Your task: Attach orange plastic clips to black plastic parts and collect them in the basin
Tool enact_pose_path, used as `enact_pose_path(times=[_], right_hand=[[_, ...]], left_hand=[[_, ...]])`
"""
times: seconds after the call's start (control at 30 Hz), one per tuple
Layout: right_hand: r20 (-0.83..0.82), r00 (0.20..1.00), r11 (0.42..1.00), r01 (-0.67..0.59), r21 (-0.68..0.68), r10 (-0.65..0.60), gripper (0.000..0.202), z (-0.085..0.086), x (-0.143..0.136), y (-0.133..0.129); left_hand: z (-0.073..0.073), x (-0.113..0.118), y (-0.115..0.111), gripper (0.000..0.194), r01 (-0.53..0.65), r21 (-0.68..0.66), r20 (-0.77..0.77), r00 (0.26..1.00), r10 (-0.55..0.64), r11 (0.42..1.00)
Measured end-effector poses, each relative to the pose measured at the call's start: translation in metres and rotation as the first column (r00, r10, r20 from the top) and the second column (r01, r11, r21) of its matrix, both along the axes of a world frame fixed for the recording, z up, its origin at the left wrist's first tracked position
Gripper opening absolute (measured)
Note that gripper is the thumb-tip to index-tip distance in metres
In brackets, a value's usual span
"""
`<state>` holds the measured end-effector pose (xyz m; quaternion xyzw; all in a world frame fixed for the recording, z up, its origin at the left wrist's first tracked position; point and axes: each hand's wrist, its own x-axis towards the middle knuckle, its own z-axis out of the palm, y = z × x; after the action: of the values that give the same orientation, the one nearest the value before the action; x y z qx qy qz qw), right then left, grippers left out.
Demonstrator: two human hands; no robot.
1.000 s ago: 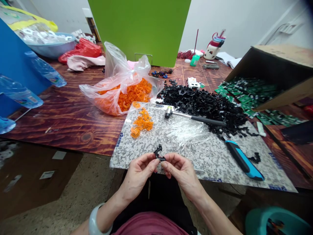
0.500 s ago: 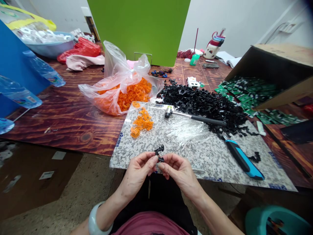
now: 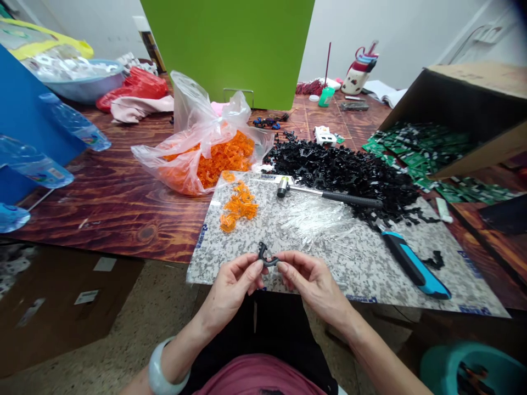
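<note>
A small curved black plastic part [image 3: 269,262] is pinched between both hands over the front edge of the speckled board [image 3: 242,249]. My left hand [image 3: 234,282] grips its left side between thumb and fingers. My right hand [image 3: 310,280] pinches its right end. Beyond the hands lie loose orange plastic pieces [image 3: 239,206], a heap of thin clear strips [image 3: 315,219] and a hammer [image 3: 329,196]. A large pile of black plastic parts [image 3: 333,167] spreads behind the hammer.
A plastic bag of orange pieces [image 3: 224,156] stands behind the board's left corner. At right are a blue-and-black handled tool [image 3: 415,266], a tipped cardboard box [image 3: 486,88] with green circuit boards [image 3: 420,145], and a teal bucket [image 3: 432,367] below. Plastic bottles [image 3: 37,162] are at left.
The black part has been turned between my fingers, its upright end now at the left. My right hand has shifted slightly away from my left. The view has moved a little.
</note>
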<state>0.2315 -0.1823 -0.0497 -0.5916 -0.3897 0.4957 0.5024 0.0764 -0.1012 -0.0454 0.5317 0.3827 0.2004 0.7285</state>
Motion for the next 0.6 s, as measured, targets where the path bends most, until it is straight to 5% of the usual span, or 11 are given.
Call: enact_pose_path(times=[0.27,0.6], right_hand=[[0.406,0.909,0.982,-0.150,0.118,0.090,0.022,0.011,0.014,0.004],[0.427,0.902,0.983,-0.133,0.126,0.067,0.021,0.009,0.011,0.006]], left_hand=[[0.000,-0.003,-0.001,0.037,0.087,0.065,-0.036,0.996,-0.085,0.994],[-0.006,-0.003,-0.004,0.039,0.090,0.064,-0.074,0.994,-0.085,0.994]])
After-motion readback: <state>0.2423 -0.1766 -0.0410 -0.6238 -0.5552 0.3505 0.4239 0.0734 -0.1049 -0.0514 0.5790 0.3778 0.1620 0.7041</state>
